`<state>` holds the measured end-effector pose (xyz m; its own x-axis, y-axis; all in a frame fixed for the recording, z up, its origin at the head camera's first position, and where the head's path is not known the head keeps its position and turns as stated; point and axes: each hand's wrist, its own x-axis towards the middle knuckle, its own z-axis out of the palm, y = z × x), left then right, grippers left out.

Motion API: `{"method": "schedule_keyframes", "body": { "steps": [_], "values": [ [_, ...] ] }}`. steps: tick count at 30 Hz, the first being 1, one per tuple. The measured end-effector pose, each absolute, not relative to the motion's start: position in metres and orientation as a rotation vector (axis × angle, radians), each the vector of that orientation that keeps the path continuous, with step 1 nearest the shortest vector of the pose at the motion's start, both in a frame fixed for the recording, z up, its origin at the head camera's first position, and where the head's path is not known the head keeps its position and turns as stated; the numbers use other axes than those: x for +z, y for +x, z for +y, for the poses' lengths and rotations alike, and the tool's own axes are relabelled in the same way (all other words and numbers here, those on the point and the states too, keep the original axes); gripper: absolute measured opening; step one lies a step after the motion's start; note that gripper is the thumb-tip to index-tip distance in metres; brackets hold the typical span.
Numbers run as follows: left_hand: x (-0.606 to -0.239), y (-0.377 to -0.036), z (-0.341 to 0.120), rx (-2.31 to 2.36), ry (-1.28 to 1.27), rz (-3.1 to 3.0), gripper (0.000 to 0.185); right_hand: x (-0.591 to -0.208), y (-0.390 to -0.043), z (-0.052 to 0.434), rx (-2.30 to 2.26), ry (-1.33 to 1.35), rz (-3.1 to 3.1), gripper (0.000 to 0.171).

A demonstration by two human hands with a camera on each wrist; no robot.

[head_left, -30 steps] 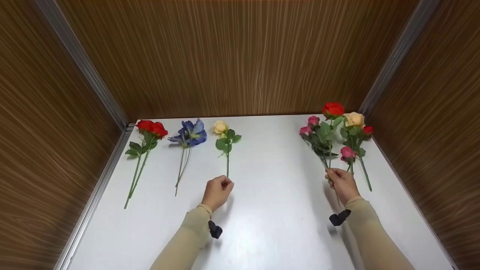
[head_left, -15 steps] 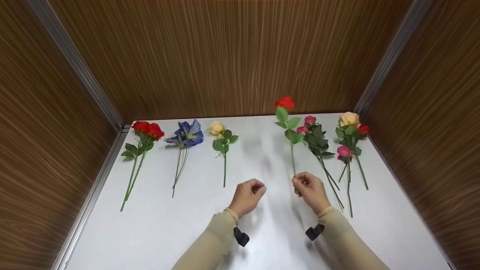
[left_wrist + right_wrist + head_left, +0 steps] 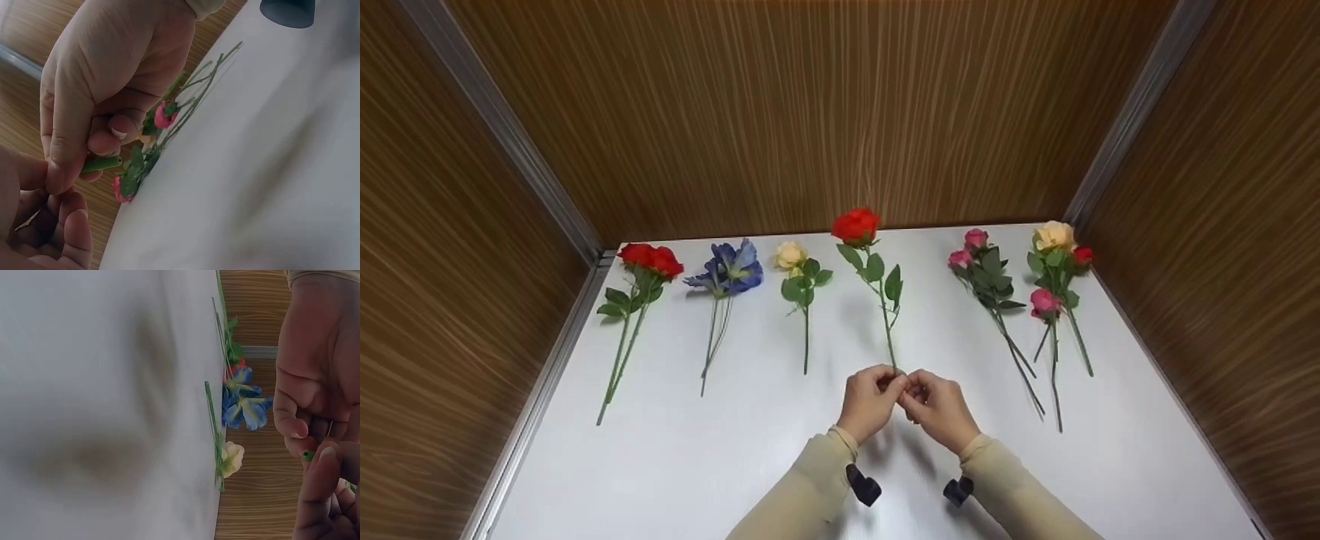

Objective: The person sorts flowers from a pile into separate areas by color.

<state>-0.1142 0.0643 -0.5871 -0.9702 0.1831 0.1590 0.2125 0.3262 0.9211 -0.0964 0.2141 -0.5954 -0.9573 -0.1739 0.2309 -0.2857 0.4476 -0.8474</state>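
An upright red rose (image 3: 856,227) on a long green stem with leaves stands in front of me in the head view. My left hand (image 3: 866,403) and my right hand (image 3: 943,409) meet at the lower part of its stem, thumbs and fingertips touching. Both pinch the stem there. In the left wrist view the cut stem end (image 3: 102,164) pokes out beside the right hand's fingers. The same green stem end (image 3: 307,455) shows between the fingertips in the right wrist view. Curled fingers cover much of the stem's lower part.
On the white table (image 3: 675,480), from left, lie red roses (image 3: 651,260), blue flowers (image 3: 727,268) and a cream rose (image 3: 790,255). Right of my hands lie pink roses (image 3: 976,238) and a peach rose (image 3: 1054,235) with red and pink ones. Wood-grain walls (image 3: 840,112) enclose the table.
My right hand has carried the red rose from the right-hand flowers leftward to the middle. My left hand has moved right, away from the cream rose, and now meets the stem.
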Motion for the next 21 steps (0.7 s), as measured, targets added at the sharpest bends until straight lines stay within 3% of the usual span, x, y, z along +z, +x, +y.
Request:
{"method": "schedule_keyframes", "body": {
  "steps": [15, 21],
  "values": [
    [-0.591, -0.114, 0.055, -1.724, -0.381, -2.541, 0.007, -0.596, -0.093, 0.213, 1.602, 0.458, -2.597, 0.006],
    [-0.589, -0.119, 0.036, -1.790, -0.352, -2.564, 0.011, -0.609, -0.105, 0.247, 1.447, 0.301, -2.649, 0.009]
  ]
}}
